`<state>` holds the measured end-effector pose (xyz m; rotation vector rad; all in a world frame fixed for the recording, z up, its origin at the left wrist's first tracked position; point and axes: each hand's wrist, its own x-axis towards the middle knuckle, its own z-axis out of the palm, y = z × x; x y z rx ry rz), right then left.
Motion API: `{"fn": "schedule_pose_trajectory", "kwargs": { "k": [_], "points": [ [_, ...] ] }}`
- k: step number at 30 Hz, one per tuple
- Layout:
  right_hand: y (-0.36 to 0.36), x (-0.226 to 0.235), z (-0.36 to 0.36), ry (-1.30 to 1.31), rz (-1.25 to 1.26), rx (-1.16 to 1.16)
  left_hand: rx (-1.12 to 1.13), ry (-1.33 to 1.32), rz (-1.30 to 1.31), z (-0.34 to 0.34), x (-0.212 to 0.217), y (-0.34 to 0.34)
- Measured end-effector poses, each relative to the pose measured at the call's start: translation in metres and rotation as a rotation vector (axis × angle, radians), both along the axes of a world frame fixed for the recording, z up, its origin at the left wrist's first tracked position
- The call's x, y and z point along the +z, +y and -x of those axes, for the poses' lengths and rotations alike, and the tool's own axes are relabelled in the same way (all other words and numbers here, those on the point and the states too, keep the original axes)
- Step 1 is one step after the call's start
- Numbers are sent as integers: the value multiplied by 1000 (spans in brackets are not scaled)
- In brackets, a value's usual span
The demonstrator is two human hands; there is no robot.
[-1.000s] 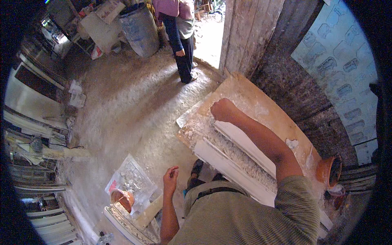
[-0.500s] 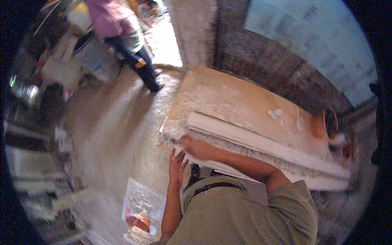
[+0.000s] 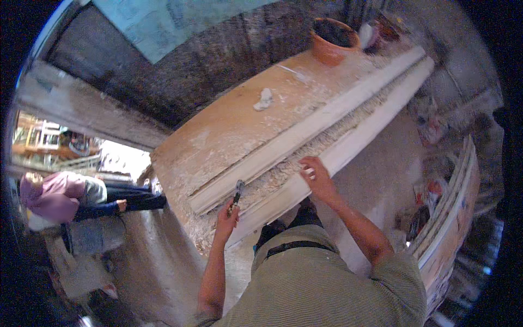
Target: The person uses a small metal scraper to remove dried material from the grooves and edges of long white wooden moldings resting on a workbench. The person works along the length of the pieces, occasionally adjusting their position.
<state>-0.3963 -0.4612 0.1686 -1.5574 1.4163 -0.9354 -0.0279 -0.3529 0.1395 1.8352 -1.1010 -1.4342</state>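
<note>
The left hand (image 3: 225,218) grips a slim dark tool (image 3: 238,192). Beneath the curled right hand (image 3: 318,180), its grip unclear, lies a pale board (image 3: 359,137).

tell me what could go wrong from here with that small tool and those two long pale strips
A slip of the small tool in the left hand might mark the far strip. Crumbly material between it and the near strip could get onto their faces. Swinging the strips carelessly might knock the orange pot near their far ends.
</note>
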Motion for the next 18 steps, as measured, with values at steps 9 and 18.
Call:
{"fn": "schedule_pose_trajectory", "kwargs": {
  "k": [9, 18],
  "points": [
    [107, -26, 92, 168, -115, -455, -635, -749, 372, 10, 22, -74],
    [96, -32, 100, 71, -135, -307, -821, -754, 375, 75, 11, -120]
  ]
}}
